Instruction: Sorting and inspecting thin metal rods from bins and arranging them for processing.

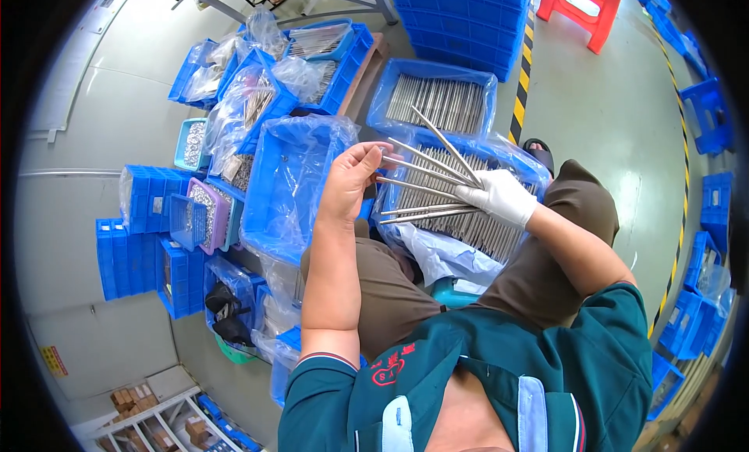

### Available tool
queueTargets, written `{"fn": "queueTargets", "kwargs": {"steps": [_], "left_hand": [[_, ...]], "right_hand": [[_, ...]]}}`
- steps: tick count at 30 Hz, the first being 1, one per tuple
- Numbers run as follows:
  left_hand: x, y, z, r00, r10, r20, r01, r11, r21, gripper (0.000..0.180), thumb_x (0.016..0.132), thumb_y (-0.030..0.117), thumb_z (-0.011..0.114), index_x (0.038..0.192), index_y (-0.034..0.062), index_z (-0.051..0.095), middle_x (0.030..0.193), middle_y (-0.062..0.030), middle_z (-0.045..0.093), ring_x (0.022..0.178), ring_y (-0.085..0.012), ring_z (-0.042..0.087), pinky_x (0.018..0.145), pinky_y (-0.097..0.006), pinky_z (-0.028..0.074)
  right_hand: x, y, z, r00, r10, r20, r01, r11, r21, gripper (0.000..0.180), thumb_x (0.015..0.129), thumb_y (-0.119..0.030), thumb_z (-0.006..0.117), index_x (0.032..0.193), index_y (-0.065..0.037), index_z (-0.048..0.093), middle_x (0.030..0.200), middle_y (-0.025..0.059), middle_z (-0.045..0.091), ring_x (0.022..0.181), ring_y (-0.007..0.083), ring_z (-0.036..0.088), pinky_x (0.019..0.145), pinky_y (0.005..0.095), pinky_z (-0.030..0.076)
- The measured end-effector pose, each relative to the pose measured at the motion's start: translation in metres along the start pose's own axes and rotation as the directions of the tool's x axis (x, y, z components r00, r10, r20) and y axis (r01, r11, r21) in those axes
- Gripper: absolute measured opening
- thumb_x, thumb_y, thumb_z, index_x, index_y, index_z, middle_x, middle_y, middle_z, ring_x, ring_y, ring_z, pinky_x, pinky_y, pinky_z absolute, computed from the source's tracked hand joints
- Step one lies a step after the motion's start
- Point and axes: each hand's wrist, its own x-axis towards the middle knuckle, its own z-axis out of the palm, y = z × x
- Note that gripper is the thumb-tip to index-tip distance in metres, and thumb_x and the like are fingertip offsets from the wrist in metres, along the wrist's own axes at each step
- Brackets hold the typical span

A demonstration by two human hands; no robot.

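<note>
Crates (129, 257) of blue plastic stand stacked at far left, apparently to save floor space, beside a lilac tub (212, 214) of small pale parts that seems set apart so the pieces do not mix. Next comes a blue bin (277, 159) lined with clear film, likely there to keep its contents clean. At center, a seated worker's bare left hand (351, 179) bends in at the tips of several metal rods (421, 170), thumb and forefinger drawn close together; whether they pinch a rod or only touch one, the picture cannot tell. The rods spread like a fan above a lower bin (538, 165) packed with more of the same, placed between the worker's knees, probably for short reach. Beyond it, an upper bin (490, 101) holds another row, laid side by side, perhaps for easy picking. The right hand (503, 198), in a white glove, closes around the rods' other ends, a grip that appears to leave the far tips free to separate. Farther right, striped tape (521, 77) runs along the floor, seemingly marking off a walkway, near a red stool (597, 31).
</note>
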Motion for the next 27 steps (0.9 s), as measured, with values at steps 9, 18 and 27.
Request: {"fn": "queueTargets", "kwargs": {"steps": [9, 18, 27], "left_hand": [[0.001, -0.006, 0.005, 0.987, 0.03, 0.16, -0.021, 0.998, -0.057, 0.028, 0.08, 0.005, 0.067, 0.106, -0.001, 0.058, 0.1, -0.0093, 0.065, 0.086, -0.0114, 0.06, 0.077, -0.024, 0.046], [0.0, 0.011, -0.016, 0.979, 0.174, -0.103, -0.161, 0.98, 0.119, 0.033, 0.088, 0.029, 0.06, 0.103, -0.0007, 0.061, 0.089, -0.0098, 0.068, 0.082, -0.0141, 0.063, 0.075, -0.025, 0.045], [0.002, 0.001, -0.005, 0.999, 0.037, 0.033, -0.04, 0.995, 0.096, 0.033, 0.087, 0.03, 0.061, 0.101, -0.0001, 0.063, 0.091, -0.0104, 0.067, 0.083, -0.0129, 0.061, 0.076, -0.024, 0.043]], "right_hand": [[-0.001, -0.007, -0.001, 0.996, 0.054, 0.077, -0.053, 0.998, -0.016, 0.036, 0.088, -0.036, 0.051, 0.103, -0.005, 0.063, 0.083, 0.0196, 0.063, 0.078, 0.0345, 0.062, 0.071, 0.038, 0.047], [0.001, 0.009, 0.001, 0.994, 0.036, 0.098, -0.035, 0.999, -0.013, 0.037, 0.087, -0.037, 0.053, 0.101, -0.003, 0.063, 0.078, 0.0195, 0.062, 0.075, 0.032, 0.062, 0.07, 0.0367, 0.046], [0.003, 0.005, 0.006, 0.985, 0.076, 0.156, -0.074, 0.997, -0.02, 0.041, 0.087, -0.04, 0.053, 0.095, -0.001, 0.063, 0.075, 0.019, 0.062, 0.072, 0.0312, 0.062, 0.068, 0.0375, 0.046]]}}
